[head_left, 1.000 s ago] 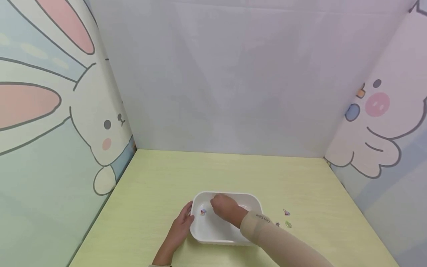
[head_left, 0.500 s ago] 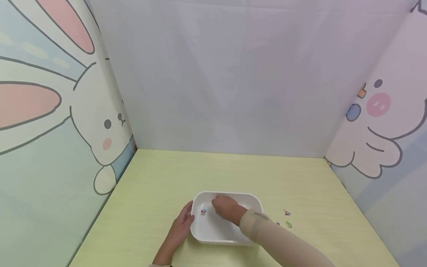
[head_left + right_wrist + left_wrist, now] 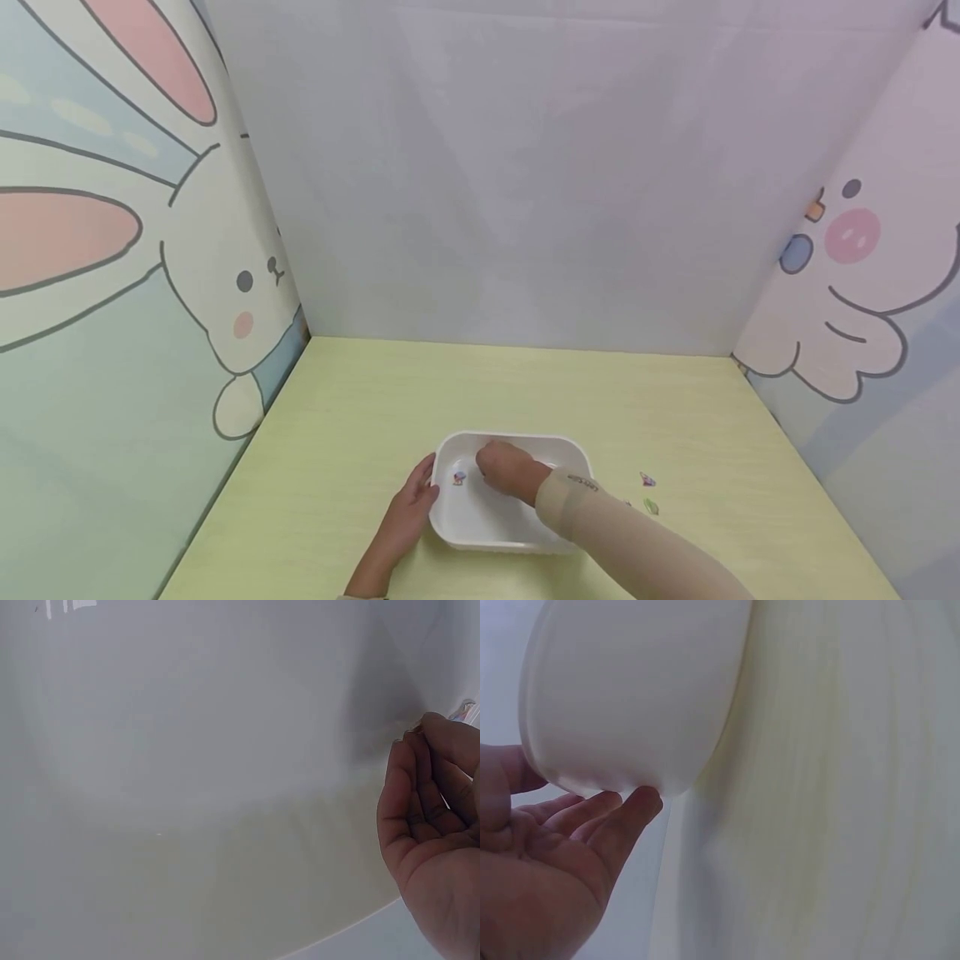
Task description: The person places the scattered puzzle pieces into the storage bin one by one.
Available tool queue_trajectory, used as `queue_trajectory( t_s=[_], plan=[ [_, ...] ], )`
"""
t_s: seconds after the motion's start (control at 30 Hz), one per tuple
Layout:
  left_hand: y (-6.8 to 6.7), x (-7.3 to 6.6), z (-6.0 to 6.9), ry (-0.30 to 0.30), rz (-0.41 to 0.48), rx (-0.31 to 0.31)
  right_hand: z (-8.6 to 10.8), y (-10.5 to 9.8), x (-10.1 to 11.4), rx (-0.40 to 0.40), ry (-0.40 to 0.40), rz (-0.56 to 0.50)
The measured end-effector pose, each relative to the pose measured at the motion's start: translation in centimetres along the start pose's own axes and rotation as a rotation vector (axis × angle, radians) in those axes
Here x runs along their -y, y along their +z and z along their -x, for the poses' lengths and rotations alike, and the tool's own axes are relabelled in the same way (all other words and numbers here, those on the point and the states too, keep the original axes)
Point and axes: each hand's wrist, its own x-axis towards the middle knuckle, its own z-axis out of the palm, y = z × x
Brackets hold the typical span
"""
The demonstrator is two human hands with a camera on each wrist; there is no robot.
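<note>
Clamping one tub [image 3: 480,518] is left grip [image 3: 410,502], right grip [image 3: 507,467] together inside with one cutout [image 3: 459,478], three cutouts [image 3: 651,506] outside

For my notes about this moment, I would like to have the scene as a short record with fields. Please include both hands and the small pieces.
Surface: yellowish table
Container: white tub, on the table
Left hand: holds the tub's left end from outside
Right hand: inside the tub, fingers curled; no held thing visible
In tub: one multicoloured piece, near the left end
Right of tub: a green piece, a purplish piece and another, mostly hidden by the right sleeve
</note>
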Motion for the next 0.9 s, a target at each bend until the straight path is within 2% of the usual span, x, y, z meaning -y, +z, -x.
queue_trajectory(
  t_s=[0.23, 0.47, 0.9],
  plan=[
    [0.0, 0.0, 0.0, -0.005, 0.006, -0.001, -0.4, 0.6, -0.5, 0.052, 0.023, -0.058],
    [-0.1, 0.0, 0.0, -0.008, 0.001, 0.001, -0.8, 1.3, -1.1, 0.041, -0.003, -0.045],
    [0.0, 0.2, 0.0, -0.001, 0.013, 0.007, -0.5, 0.8, -1.0, 0.042, -0.024, -0.041]
  ],
)
